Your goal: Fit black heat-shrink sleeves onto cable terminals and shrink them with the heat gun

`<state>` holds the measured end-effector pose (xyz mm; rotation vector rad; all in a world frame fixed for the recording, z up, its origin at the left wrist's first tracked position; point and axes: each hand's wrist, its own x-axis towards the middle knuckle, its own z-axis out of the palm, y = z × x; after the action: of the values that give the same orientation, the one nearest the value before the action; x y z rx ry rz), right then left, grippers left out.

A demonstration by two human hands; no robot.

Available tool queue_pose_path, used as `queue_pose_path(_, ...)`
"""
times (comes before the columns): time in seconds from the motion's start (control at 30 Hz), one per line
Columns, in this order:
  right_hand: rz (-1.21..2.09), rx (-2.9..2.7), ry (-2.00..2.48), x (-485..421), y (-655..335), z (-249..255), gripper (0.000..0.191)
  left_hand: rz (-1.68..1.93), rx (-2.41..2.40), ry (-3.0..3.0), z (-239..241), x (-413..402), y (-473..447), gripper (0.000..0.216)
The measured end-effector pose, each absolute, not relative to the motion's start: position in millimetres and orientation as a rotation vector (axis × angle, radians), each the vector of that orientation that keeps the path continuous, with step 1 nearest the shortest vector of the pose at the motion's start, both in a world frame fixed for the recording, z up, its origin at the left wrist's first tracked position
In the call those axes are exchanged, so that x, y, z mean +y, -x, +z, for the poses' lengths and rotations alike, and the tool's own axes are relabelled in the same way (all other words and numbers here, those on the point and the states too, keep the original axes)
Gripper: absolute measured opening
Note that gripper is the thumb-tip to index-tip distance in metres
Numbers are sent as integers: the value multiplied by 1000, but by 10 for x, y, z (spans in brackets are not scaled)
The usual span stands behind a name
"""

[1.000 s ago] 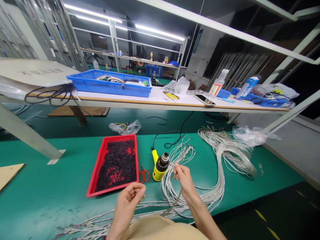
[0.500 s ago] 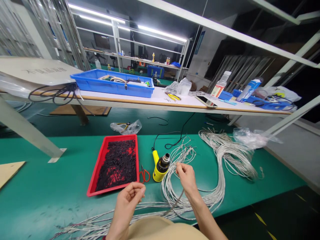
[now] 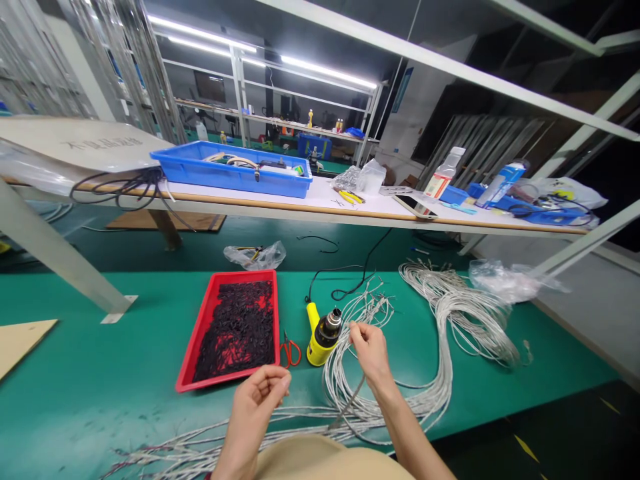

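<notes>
My right hand [image 3: 370, 350] is closed on a grey cable [image 3: 351, 401], which trails from under the palm toward my body. Its fingertips are just right of the nozzle of a yellow and black heat gun [image 3: 323, 343], standing with the nozzle up. My left hand [image 3: 263, 400] is pinched, thumb against fingers, near the front right corner of a red tray [image 3: 187, 357]. Whatever it holds, if anything, is too small to make out. Many short black tubes [image 3: 235, 327] fill the tray. Between tray and heat gun lie red-handled scissors [image 3: 290, 351].
Bundled white cables [image 3: 443, 347] curve over the green bench to the right and along the front edge. Behind, a raised shelf [image 3: 280, 205] carries a blue bin [image 3: 230, 177], yellow pliers [image 3: 351, 197], a phone [image 3: 415, 207] and a bottle [image 3: 444, 173]. A black cord [image 3: 370, 257] runs behind the heat gun.
The view has shifted slightly, so the bench and shelf appear a little to the right and lower. Both hands keep nearly the same pose; my right hand sits marginally further left, closer to the nozzle.
</notes>
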<state>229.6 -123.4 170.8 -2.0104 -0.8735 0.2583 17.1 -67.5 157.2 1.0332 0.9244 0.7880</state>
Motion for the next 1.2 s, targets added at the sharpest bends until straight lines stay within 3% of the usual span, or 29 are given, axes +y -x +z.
queue_pose_path(1.2,115,-960,1995,-1115,-2237,1679,44,812,969,-1033,1619,-703,-133,32)
